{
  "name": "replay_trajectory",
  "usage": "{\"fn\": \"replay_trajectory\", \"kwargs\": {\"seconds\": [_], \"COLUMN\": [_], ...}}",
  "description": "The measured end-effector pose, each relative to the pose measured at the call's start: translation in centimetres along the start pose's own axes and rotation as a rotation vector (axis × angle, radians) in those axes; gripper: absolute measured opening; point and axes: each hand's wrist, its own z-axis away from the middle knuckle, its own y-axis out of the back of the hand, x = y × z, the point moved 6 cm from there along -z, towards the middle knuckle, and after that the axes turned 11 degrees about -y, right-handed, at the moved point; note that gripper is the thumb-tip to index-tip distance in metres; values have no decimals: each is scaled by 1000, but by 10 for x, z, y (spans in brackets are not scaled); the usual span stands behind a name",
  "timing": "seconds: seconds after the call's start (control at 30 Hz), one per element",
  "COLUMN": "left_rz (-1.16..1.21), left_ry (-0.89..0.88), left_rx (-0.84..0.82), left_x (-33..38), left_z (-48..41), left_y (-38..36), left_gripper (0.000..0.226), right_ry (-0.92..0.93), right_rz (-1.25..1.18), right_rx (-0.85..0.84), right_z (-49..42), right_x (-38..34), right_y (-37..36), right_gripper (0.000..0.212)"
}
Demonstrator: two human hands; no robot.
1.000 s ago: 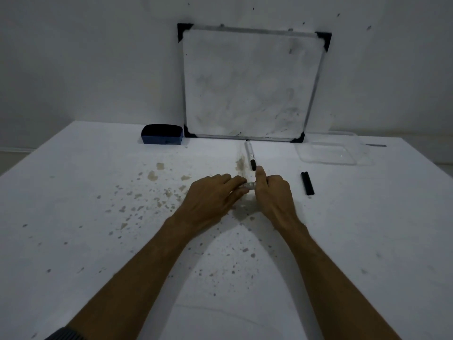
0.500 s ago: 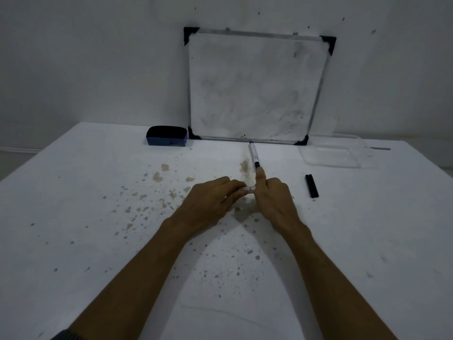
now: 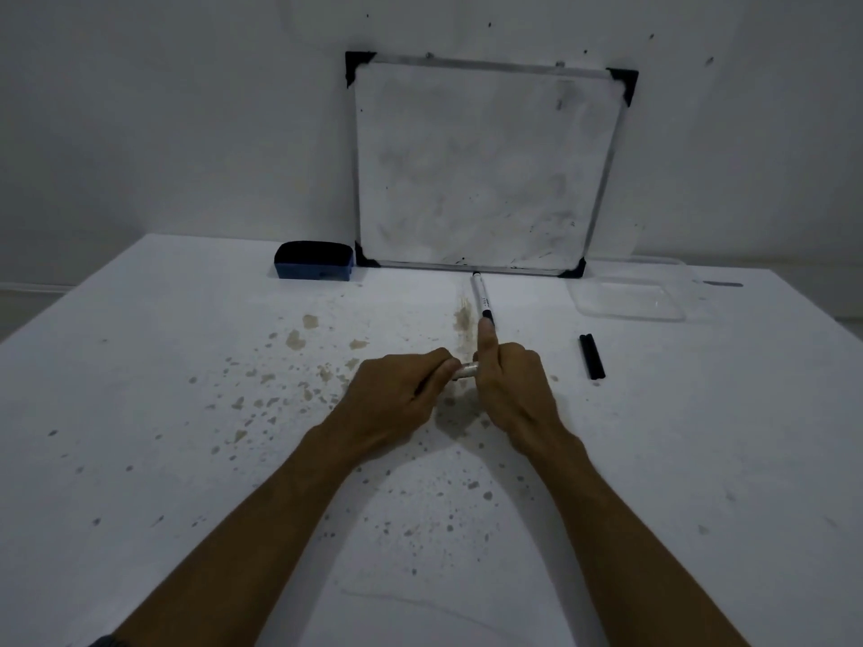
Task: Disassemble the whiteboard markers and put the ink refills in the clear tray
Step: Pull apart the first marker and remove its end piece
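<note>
Both hands hold one whiteboard marker [image 3: 465, 370] just above the table; only a short pale stretch of its barrel shows between them. My left hand [image 3: 397, 399] grips its left end, fingers curled. My right hand [image 3: 511, 389] grips the right end, with the index finger pointing away from me. A second marker [image 3: 481, 296], white with a black band, lies beyond my right index finger. Two black caps [image 3: 592, 356] lie side by side to the right. The clear tray [image 3: 630, 298] sits at the back right, with nothing visible in it.
A small whiteboard [image 3: 485, 165] leans against the wall behind the table. A blue eraser [image 3: 313, 260] sits to its left. The white table [image 3: 187, 459] is speckled with brown stains around the middle.
The hands have stayed together on the marker, and a slightly longer stretch of barrel shows between them. The camera has tilted a little.
</note>
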Motion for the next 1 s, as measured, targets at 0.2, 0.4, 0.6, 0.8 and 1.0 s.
{"fn": "replay_trajectory", "kwargs": {"seconds": [0.2, 0.4, 0.6, 0.8, 1.0], "left_rz": [-21, 375, -134, 12, 87], "left_ry": [-18, 324, 28, 193, 479], "left_rx": [-52, -219, -11, -151, -76], "left_x": [0, -14, -5, -25, -53], "left_z": [-11, -3, -5, 1, 9], "left_y": [-1, -4, 4, -1, 12], "left_gripper": [46, 54, 47, 59, 66], "right_ry": [106, 408, -84, 187, 42], "right_rz": [-3, 96, 115, 306, -109], "right_rx": [19, 106, -14, -52, 125], "right_z": [-2, 9, -5, 11, 0], "right_x": [5, -14, 11, -5, 10], "right_y": [0, 2, -7, -6, 30], "right_gripper": [61, 57, 70, 48, 62]}}
